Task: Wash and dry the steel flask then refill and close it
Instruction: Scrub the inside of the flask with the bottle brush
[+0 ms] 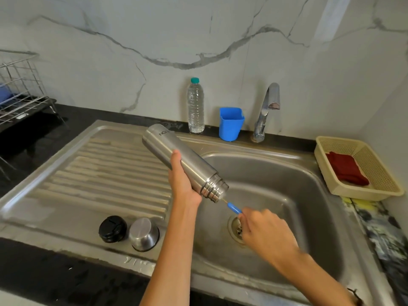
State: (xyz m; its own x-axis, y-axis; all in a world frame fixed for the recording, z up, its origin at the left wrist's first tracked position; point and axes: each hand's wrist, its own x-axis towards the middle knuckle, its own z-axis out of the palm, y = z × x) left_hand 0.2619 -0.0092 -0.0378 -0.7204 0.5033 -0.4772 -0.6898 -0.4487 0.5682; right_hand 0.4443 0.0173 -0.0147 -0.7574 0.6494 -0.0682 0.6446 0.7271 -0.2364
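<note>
My left hand (182, 177) grips the steel flask (187, 159) around its middle, tilted over the sink basin (287, 173) with its open mouth pointing down to the right. My right hand (262, 230) holds the blue handle of a bottle brush (234, 208); its thin wire runs into the flask's mouth, and the bristles are hidden inside. The flask's black inner lid (112, 229) and steel cup cap (144, 234) sit upside down on the ribbed drainboard (99, 173) at the front.
A clear water bottle (195, 106) and a blue plastic cup (230, 123) stand by the wall, next to the tap (266, 111). A beige basket (357, 191) with a red cloth (345, 168) sits right of the sink. A wire dish rack (19, 93) is far left.
</note>
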